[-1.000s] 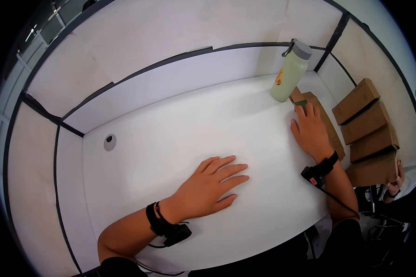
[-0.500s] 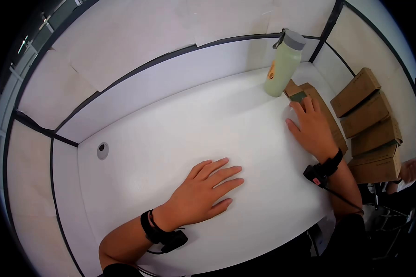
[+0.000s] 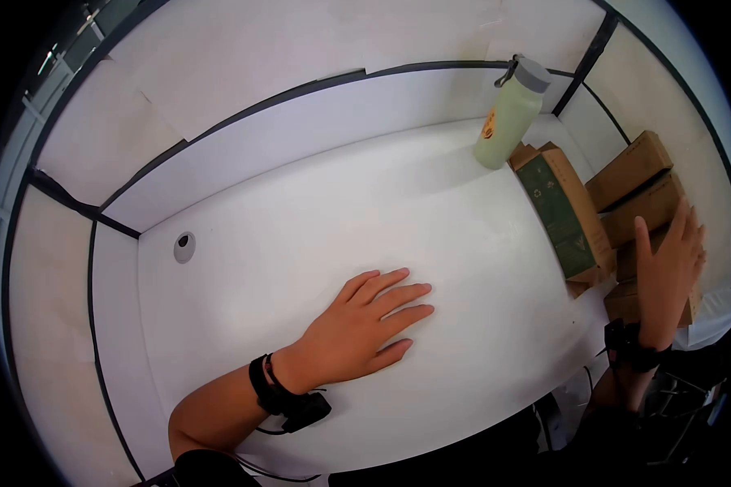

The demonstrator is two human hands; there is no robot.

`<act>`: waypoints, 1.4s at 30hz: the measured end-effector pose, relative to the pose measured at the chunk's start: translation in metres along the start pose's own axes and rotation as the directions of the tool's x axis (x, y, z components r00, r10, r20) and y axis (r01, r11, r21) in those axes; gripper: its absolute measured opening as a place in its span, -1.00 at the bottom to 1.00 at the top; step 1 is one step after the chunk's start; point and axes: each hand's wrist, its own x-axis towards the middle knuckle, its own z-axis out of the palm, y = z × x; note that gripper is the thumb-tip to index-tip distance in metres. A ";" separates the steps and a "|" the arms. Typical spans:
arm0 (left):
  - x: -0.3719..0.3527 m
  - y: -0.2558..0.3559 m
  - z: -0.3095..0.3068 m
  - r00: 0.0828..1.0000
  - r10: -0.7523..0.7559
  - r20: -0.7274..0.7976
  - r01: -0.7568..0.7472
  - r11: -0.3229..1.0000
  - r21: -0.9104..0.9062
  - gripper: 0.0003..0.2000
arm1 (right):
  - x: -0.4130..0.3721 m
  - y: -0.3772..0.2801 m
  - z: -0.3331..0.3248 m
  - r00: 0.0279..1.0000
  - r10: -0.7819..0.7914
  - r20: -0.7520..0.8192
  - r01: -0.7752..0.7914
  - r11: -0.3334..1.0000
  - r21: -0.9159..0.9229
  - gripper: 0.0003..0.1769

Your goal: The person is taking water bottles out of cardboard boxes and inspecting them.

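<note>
My left hand [image 3: 353, 329] lies flat on the white table [image 3: 260, 268], its fingers spread and nothing in it. At the right, my right hand [image 3: 670, 260] is raised over a row of brown cardboard boxes [image 3: 628, 169], thumb apart from the fingers. It partly hides the nearer boxes, and whether it touches them is unclear. Left of the row lies an opened carton [image 3: 559, 213] with a green side and loose flaps at its ends. A pale green bottle [image 3: 508, 122] with a grey lid stands upright behind that carton.
Pale partition panels [image 3: 300, 122] with dark edging enclose the table's back and sides. A round grey cable hole [image 3: 184, 247] is set in the table at the left. Black wristbands with cabled devices sit on both wrists. Dark equipment shows below right.
My right hand has moved right, off the green-sided carton and over the row of boxes, leaving the carton's green side exposed. The view has shifted slightly; my left hand stays flat.
</note>
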 end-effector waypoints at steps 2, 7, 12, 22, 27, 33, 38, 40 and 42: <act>0.000 -0.001 0.002 1.000 -0.004 -0.001 0.004 1.000 -0.002 -0.49 | -0.010 -0.004 0.005 0.992 -0.014 0.123 -0.010 0.980 0.200 -0.08; -0.002 0.000 0.000 1.000 0.009 -0.016 -0.009 1.000 -0.002 -0.49 | -0.020 -0.010 -0.015 0.981 -0.123 0.147 0.056 0.916 0.397 -0.14; -0.002 -0.001 0.002 1.000 0.005 -0.012 -0.005 1.000 0.007 -0.48 | -0.019 0.024 -0.031 0.996 -0.089 -0.028 0.092 0.991 0.095 -0.14; -0.001 0.000 0.000 1.000 0.009 -0.017 -0.008 1.000 0.010 -0.53 | -0.029 0.063 -0.023 0.936 0.156 0.316 -0.242 0.937 0.253 -0.18; -0.002 0.000 -0.001 1.000 0.009 -0.014 -0.008 1.000 0.012 -0.53 | -0.028 0.048 -0.039 0.982 0.081 0.173 -0.130 0.946 0.296 -0.23; -0.002 -0.001 -0.001 1.000 0.017 -0.018 -0.017 1.000 0.011 -0.53 | -0.030 0.023 -0.079 0.997 -0.078 0.020 0.051 0.806 0.590 -0.36; -0.004 0.000 -0.003 0.999 0.027 -0.029 -0.027 0.999 0.020 -0.54 | -0.018 0.021 -0.125 0.934 -0.356 0.035 0.127 0.423 0.897 -0.37; -0.005 -0.001 0.000 0.999 0.016 -0.029 -0.016 1.000 -0.003 -0.49 | -0.015 0.017 -0.132 0.919 -0.392 0.046 0.092 0.326 0.941 -0.33; -0.005 -0.003 -0.001 0.998 0.038 -0.059 -0.040 0.999 -0.027 -0.49 | -0.012 0.007 -0.139 0.900 -0.432 0.051 0.051 0.222 0.974 -0.27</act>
